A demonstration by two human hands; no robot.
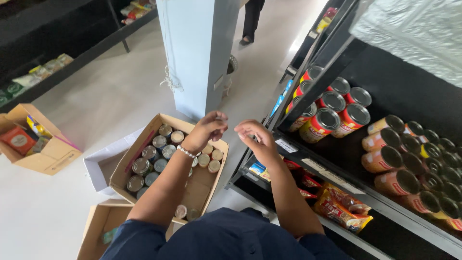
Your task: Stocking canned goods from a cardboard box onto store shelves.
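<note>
My left hand [208,129] hovers above an open cardboard box [126,161] on the floor that holds several tin cans [156,153]. Its fingers are curled loosely and I see nothing in them; a beaded bracelet sits on the wrist. My right hand [258,139] is raised beside it, near the front edge of a black shelf [308,166], fingers bent and apart, holding nothing. The two hands are close together but not touching. On that shelf stand several red-labelled cans [332,115] and orange-labelled cans [390,159] lying on their sides.
A pale blue pillar [197,53] rises just behind the box. A second open carton [36,142] with packets sits at the left, another box [98,224] at my knees. Snack packets [337,204] fill the lower shelf. Another person's legs [251,21] stand in the far aisle.
</note>
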